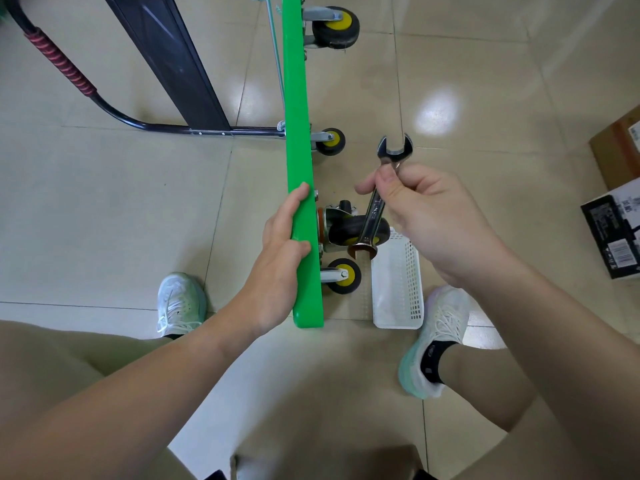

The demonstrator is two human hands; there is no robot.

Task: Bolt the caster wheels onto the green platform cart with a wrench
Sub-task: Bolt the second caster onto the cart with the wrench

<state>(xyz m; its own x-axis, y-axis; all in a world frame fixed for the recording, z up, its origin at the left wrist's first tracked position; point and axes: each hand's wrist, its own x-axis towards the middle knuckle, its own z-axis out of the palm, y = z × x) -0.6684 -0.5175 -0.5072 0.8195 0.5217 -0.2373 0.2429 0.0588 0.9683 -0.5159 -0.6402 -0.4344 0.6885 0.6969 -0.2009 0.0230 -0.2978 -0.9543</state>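
The green platform cart (pixel 298 109) stands on its edge on the tiled floor, its underside facing right. My left hand (pixel 282 251) grips its near upper edge, fingers curled over the top. My right hand (pixel 426 216) pinches a double-ended steel wrench (pixel 379 199) by its shaft, held in the air to the right of the cart. Below the wrench a black caster wheel (pixel 349 230) with a steel bracket sits against the cart's underside. Three more casters with yellow hubs show: a far one (pixel 335 27), a middle one (pixel 330 142) and a near one (pixel 344 276).
A white perforated plastic basket (pixel 398 289) lies on the floor right of the cart. The cart's black folded handle with red grip (pixel 59 60) extends left. Cardboard and black boxes (pixel 613 226) sit at the right edge. My two feet in white shoes (pixel 181 303) flank the cart.
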